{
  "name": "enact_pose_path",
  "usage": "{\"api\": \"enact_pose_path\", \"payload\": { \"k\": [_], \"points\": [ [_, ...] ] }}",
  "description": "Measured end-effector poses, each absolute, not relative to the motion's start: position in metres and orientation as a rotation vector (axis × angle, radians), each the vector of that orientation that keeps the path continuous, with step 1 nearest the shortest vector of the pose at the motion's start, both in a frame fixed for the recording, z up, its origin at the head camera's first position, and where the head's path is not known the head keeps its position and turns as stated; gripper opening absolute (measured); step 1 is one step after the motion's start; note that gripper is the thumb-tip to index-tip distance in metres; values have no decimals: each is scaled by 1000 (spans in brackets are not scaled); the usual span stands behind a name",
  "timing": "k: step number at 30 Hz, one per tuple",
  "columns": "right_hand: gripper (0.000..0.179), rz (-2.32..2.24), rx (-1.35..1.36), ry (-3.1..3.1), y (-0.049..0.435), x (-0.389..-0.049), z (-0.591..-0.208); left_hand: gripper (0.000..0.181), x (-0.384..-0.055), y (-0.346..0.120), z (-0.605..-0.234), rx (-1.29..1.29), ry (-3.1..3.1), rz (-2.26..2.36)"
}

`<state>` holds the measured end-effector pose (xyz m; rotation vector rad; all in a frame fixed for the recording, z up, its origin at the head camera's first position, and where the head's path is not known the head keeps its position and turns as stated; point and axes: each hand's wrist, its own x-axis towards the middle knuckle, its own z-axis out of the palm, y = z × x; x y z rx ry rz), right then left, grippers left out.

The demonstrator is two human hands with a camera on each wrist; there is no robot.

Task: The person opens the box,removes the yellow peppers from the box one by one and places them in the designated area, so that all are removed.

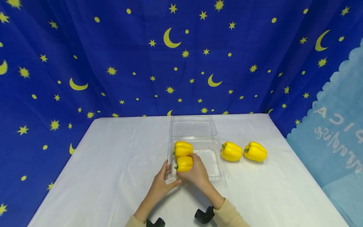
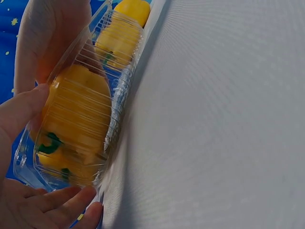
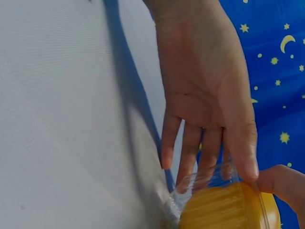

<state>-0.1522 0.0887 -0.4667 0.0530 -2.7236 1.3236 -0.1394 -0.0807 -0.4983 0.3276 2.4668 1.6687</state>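
Head view: a clear plastic clamshell container (image 1: 211,159) lies opened out on a white tablecloth (image 1: 127,154), its lid (image 1: 194,128) on the far side. Inside the base, along the left, are two yellow bell peppers, a far one (image 1: 183,148) and a near one (image 1: 185,164), their green stems toward the left. The right hand (image 1: 198,172) grips the near pepper between thumb and fingers; whether it rests on the base's floor cannot be told. The left hand (image 1: 160,185) is spread around the container's near left corner, fingers fairly straight, thumb touching the rim. Right of the container, on the cloth, sit two more peppers, a left one (image 1: 232,151) and a right one (image 1: 256,152), just beside each other. A blue curtain (image 1: 136,53) patterned with yellow moons and stars hangs beyond.
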Motion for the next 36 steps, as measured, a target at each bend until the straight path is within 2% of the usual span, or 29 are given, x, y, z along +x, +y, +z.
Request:
{"api": "enact_pose_path", "payload": {
  "k": [24,36],
  "points": [
    [78,1498,64,-2593,103,-152,-445,99,-140,-79,-497,314,2495,1645],
    [77,1557,-67,-2557,127,-151,-421,99,-140,-79,-497,310,2518,1623]
  ]
}}
